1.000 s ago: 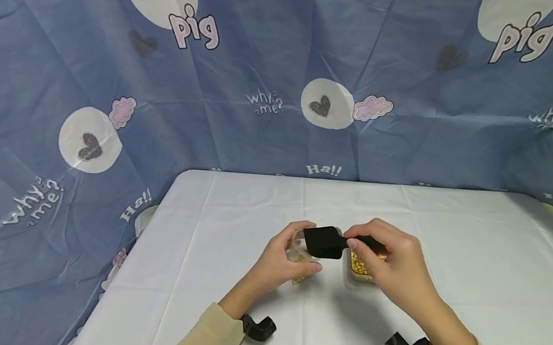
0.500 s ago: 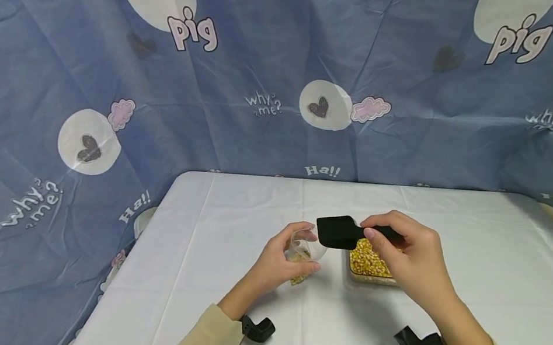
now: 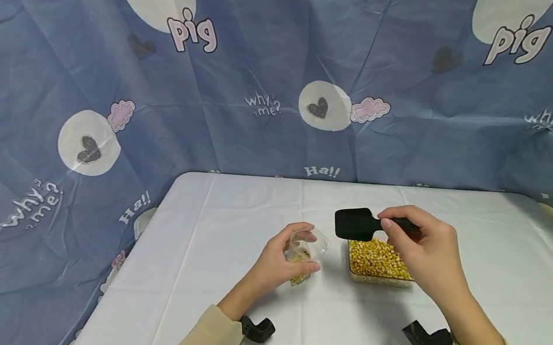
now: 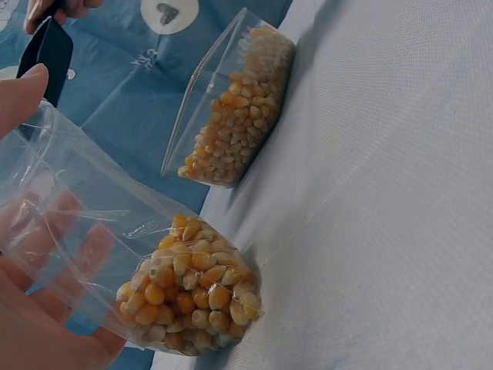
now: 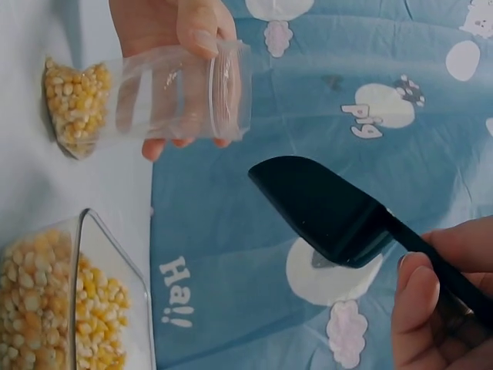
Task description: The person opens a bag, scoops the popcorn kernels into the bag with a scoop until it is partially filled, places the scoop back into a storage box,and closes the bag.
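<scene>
My left hand (image 3: 278,262) holds a clear plastic bag (image 3: 305,253) upright on the table, its bottom filled with corn kernels (image 4: 189,289); the fingers curl round the bag (image 5: 166,96) below its open mouth. My right hand (image 3: 425,249) pinches the handle of a black scoop (image 3: 356,223), whose blade (image 5: 320,208) hangs in the air above the left end of a clear tray of corn kernels (image 3: 378,260). The scoop is to the right of the bag and apart from it. The tray (image 4: 231,104) stands close beside the bag.
The table (image 3: 228,213) is covered in white cloth and its left edge runs near the bag. A blue printed cloth (image 3: 216,70) hangs behind and around it. Black wrist mounts (image 3: 257,329) sit under both forearms.
My right hand has carried the scoop from over the bag's mouth to the right and slightly up, above the tray. The left hand and bag have stayed in place.
</scene>
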Tool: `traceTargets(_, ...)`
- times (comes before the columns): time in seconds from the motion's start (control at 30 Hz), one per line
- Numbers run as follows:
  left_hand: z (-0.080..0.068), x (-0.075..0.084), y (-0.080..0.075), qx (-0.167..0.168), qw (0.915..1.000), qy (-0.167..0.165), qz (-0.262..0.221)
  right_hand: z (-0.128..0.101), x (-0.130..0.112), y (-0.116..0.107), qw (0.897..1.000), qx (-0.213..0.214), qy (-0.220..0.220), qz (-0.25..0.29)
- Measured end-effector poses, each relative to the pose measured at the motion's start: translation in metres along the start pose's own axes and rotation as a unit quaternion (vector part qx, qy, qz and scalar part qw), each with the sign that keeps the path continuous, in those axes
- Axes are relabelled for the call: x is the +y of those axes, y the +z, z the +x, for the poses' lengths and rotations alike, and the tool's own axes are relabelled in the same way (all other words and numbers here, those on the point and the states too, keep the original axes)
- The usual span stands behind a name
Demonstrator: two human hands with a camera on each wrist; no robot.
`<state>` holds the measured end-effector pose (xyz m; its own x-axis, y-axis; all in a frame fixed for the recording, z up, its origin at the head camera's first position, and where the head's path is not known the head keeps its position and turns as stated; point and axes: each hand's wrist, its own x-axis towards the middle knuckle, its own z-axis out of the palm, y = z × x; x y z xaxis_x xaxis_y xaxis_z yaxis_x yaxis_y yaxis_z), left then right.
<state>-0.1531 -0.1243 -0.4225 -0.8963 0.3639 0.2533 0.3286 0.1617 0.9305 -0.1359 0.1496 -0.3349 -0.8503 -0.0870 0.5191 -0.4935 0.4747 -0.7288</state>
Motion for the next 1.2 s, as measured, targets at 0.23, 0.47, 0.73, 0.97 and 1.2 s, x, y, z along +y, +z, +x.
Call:
traceTargets(0.23, 0.0, -0.001, 0.0, 0.005, 1.0, -0.007, -0.002, 0.004, 0.027, -0.005, 0.999, 0.001, 0.043, -0.032)
traceTargets(0.47, -0.001, 0.0, -0.001, -0.005, 0.9999, -0.01, -0.001, 0.008, 0.037, -0.007, 0.996, -0.015, 0.071, -0.058)
traceTargets(0.73, -0.001, -0.002, -0.002, -0.005, 0.9999, -0.011, 0.0, 0.01, 0.048, -0.007, 0.99, -0.059, 0.099, -0.077)
traceTargets(0.97, -0.001, -0.002, -0.001, -0.005, 0.9999, -0.009, 0.0, 0.01, 0.057, -0.005, 0.984, -0.099, 0.122, -0.087)
traceTargets(1.2, 0.0, -0.001, -0.001, -0.007, 0.9999, -0.013, 0.001, 0.011, 0.063, -0.004, 0.98, -0.125, 0.132, -0.083)
